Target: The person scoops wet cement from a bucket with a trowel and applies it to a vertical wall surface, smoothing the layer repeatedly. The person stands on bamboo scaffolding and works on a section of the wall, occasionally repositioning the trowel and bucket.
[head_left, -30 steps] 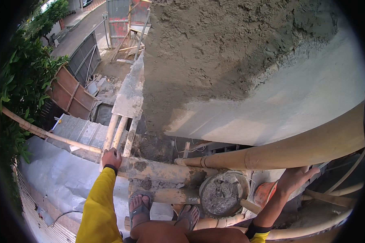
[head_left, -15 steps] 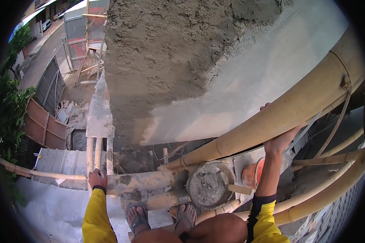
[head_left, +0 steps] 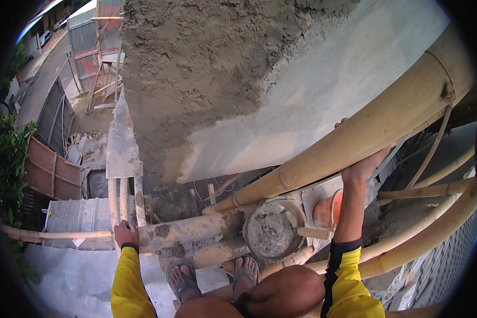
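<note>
My left hand (head_left: 126,233) is closed round the end of bamboo poles (head_left: 123,199) at the mud-caked platform (head_left: 169,229). My right hand (head_left: 358,164) grips the thick slanting bamboo pole (head_left: 323,158) from underneath, its fingertips showing over the far side. A round pan of grey mortar (head_left: 269,229) with a wooden handle sticking out stands right of my sandalled feet (head_left: 182,281), and an orange bucket (head_left: 326,212) is beside it. Above, wet rough plaster (head_left: 196,58) covers part of a smoother pale wall (head_left: 297,127).
Below left lie corrugated roofing (head_left: 77,217) and a pale sheet (head_left: 74,267). Metal and wooden panels (head_left: 53,164), trees (head_left: 13,159) and a street (head_left: 37,98) are beyond. More bamboo poles (head_left: 429,244) cross at the right, with drops between them.
My right hand has moved up along the thick bamboo pole, which now appears more steeply slanted as the view has shifted. My knees show higher in the view. My left hand stays on the poles.
</note>
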